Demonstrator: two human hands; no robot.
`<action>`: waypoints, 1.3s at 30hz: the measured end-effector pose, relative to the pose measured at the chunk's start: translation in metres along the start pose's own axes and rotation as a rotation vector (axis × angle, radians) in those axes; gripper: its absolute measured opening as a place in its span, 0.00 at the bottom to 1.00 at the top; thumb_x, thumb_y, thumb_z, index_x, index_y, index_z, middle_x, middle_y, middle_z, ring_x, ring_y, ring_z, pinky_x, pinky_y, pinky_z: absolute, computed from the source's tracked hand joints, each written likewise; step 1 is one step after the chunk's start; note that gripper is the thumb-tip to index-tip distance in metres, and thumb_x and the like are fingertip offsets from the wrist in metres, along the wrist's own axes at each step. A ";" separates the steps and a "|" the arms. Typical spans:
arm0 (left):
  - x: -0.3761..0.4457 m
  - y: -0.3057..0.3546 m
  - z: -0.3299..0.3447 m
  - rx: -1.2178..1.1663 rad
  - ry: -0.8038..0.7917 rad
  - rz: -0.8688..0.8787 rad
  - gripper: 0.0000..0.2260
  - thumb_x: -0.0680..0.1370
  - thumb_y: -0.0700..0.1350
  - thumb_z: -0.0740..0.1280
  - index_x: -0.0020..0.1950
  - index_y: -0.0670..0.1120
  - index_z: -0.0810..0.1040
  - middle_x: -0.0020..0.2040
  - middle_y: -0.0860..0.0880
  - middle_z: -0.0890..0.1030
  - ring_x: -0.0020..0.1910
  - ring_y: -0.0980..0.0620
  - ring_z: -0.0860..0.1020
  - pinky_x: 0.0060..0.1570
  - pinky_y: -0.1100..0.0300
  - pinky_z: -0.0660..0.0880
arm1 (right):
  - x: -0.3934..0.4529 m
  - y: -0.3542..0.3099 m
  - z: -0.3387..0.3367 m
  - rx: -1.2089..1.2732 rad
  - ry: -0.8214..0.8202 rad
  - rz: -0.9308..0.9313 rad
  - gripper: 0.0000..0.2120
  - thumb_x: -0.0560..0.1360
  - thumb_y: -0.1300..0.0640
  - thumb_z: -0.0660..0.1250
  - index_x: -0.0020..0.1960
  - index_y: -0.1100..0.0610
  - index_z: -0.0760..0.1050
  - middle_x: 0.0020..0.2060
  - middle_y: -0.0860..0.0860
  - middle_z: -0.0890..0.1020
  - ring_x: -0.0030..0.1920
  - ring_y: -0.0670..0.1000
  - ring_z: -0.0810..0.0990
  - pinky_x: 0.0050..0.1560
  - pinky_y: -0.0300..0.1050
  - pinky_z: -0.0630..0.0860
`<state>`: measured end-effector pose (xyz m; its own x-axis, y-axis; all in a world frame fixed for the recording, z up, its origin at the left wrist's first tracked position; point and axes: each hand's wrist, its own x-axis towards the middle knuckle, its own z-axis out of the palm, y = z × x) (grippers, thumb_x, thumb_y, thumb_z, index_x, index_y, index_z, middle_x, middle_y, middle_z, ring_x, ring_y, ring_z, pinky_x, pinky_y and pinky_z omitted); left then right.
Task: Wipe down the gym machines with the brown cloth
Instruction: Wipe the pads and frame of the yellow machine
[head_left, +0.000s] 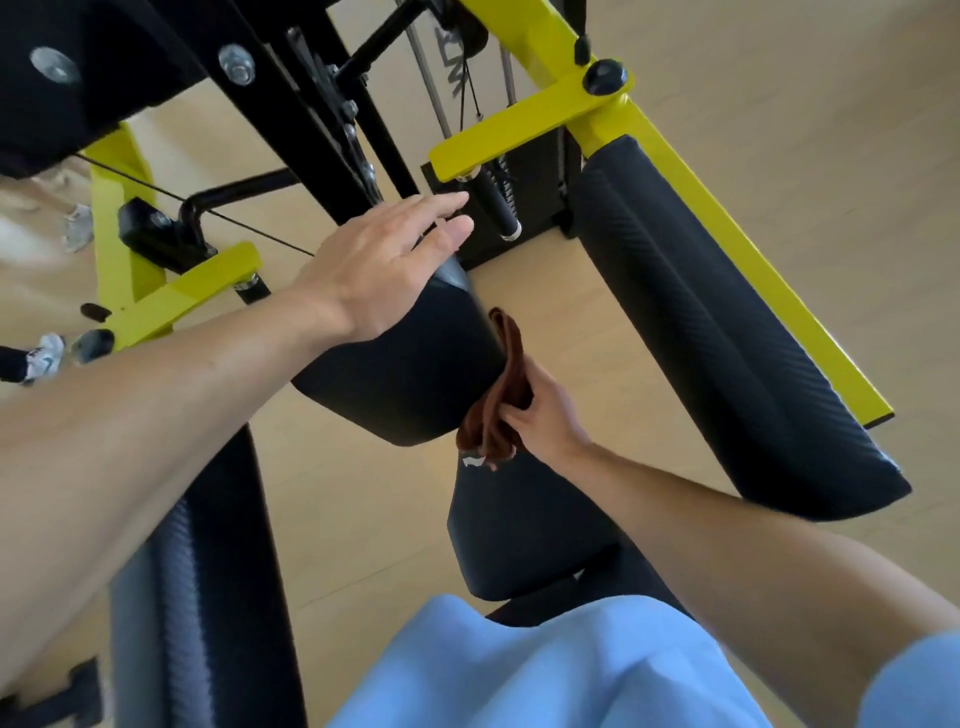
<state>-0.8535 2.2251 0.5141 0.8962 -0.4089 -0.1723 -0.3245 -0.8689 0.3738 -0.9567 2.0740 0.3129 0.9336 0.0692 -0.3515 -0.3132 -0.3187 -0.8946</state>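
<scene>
A black and yellow gym machine fills the view. Its central black back pad (410, 374) hangs in the middle. My left hand (387, 265) lies flat on the pad's upper edge with fingers straight. My right hand (540, 410) grips the bunched brown cloth (501, 395) and holds it against the pad's right side. A white label hangs from the cloth's lower end. Below is the black seat pad (519, 540).
A long black arm pad (727, 332) on a yellow bar (737, 228) slants down the right. Another black pad (208, 587) runs along the lower left. A black grip handle (498, 208) hangs beyond my left hand. Another person's feet (49, 356) stand at the far left on the wooden floor.
</scene>
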 end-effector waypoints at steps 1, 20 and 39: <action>0.000 0.000 0.001 -0.024 0.011 -0.007 0.25 0.83 0.63 0.48 0.78 0.58 0.64 0.75 0.57 0.69 0.75 0.58 0.64 0.72 0.56 0.60 | -0.004 -0.004 0.000 -0.003 0.026 -0.006 0.20 0.78 0.53 0.71 0.69 0.49 0.73 0.54 0.41 0.84 0.56 0.43 0.83 0.63 0.47 0.80; -0.017 -0.038 -0.022 -1.309 0.720 -0.372 0.19 0.85 0.53 0.52 0.52 0.46 0.80 0.49 0.45 0.86 0.54 0.47 0.82 0.58 0.51 0.77 | -0.002 -0.173 -0.009 -0.562 0.207 -0.929 0.19 0.79 0.53 0.71 0.69 0.53 0.79 0.67 0.47 0.80 0.77 0.55 0.68 0.77 0.54 0.63; -0.138 -0.105 0.064 -1.399 0.706 -0.886 0.26 0.84 0.62 0.48 0.64 0.47 0.77 0.57 0.45 0.83 0.59 0.44 0.80 0.64 0.47 0.72 | 0.000 -0.151 0.120 -2.485 -0.774 -1.347 0.23 0.82 0.40 0.58 0.60 0.56 0.80 0.58 0.57 0.82 0.58 0.64 0.79 0.68 0.69 0.66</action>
<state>-0.9624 2.3543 0.4400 0.7110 0.5071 -0.4871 0.4073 0.2677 0.8732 -0.9304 2.2355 0.4147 0.1628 0.7014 -0.6940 0.7557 0.3636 0.5448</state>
